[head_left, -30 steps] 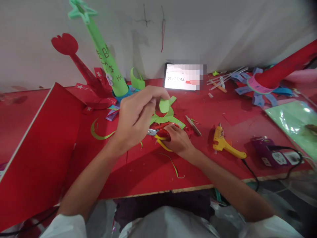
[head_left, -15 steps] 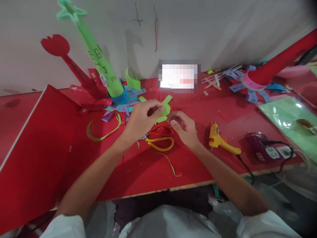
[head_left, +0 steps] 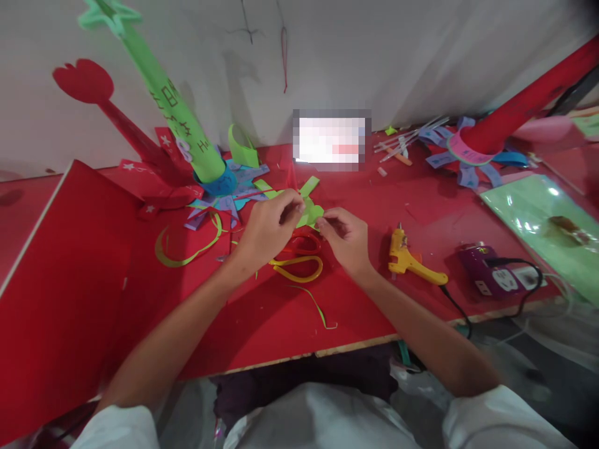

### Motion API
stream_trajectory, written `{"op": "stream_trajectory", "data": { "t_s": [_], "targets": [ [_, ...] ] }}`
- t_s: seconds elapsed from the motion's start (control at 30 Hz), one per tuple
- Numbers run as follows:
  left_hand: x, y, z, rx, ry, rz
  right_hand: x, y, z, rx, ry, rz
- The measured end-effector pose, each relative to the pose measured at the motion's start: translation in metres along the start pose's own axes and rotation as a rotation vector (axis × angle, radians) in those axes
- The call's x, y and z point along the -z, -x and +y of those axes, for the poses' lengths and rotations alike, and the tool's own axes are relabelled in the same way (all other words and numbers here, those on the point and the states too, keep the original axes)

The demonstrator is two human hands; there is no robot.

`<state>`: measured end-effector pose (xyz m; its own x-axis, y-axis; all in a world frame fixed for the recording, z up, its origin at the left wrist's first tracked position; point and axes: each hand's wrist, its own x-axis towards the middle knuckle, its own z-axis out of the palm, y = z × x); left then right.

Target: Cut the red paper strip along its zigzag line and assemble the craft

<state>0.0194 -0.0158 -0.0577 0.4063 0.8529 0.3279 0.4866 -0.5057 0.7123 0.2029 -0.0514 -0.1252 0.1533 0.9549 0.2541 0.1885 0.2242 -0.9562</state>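
Between my hands is a light green paper cutout [head_left: 312,217], its edges pinched from both sides. My left hand [head_left: 271,226] has thumb and fingertips closed on its left side. On its right edge, the thumb and forefinger of my right hand [head_left: 347,240] are pressed together. Flat green paper strips [head_left: 307,186] spread out just behind, and I cannot tell whether they join the cutout. Scissors with red and yellow handles [head_left: 299,269] lie on the table below my hands, their blades partly hidden by my left hand and wrist.
A yellow glue gun [head_left: 414,262] lies right, beside a purple power strip [head_left: 496,274]. Curved green offcuts [head_left: 187,255] lie left. A green paper tube [head_left: 182,125] and a red paper flower [head_left: 88,84] stand behind. A red board [head_left: 70,280] leans at the left.
My right hand has let go of the scissors, which now lie on the table, and has come up to the green paper. My left hand has lowered with its green piece. The view has shifted right.
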Motion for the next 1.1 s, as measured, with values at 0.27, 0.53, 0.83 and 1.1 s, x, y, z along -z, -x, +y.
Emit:
{"op": "stream_trajectory", "data": {
  "t_s": [0.27, 0.53, 0.83, 1.1],
  "targets": [
    [-0.002, 0.004, 0.01, -0.032, -0.083, -0.079, 0.0, 0.0, 0.002, 0.118, 0.102, 0.079],
    [-0.006, 0.007, 0.011, 0.021, -0.129, -0.138, -0.001, 0.003, 0.005, 0.406, 0.254, 0.071],
    [-0.009, 0.006, 0.01, -0.003, -0.083, -0.199, -0.001, -0.002, 0.005, 0.555, 0.137, 0.011],
    [-0.01, -0.001, -0.002, -0.01, 0.051, -0.19, 0.0, -0.003, 0.006, 0.33, -0.095, -0.015]
  ]
}}
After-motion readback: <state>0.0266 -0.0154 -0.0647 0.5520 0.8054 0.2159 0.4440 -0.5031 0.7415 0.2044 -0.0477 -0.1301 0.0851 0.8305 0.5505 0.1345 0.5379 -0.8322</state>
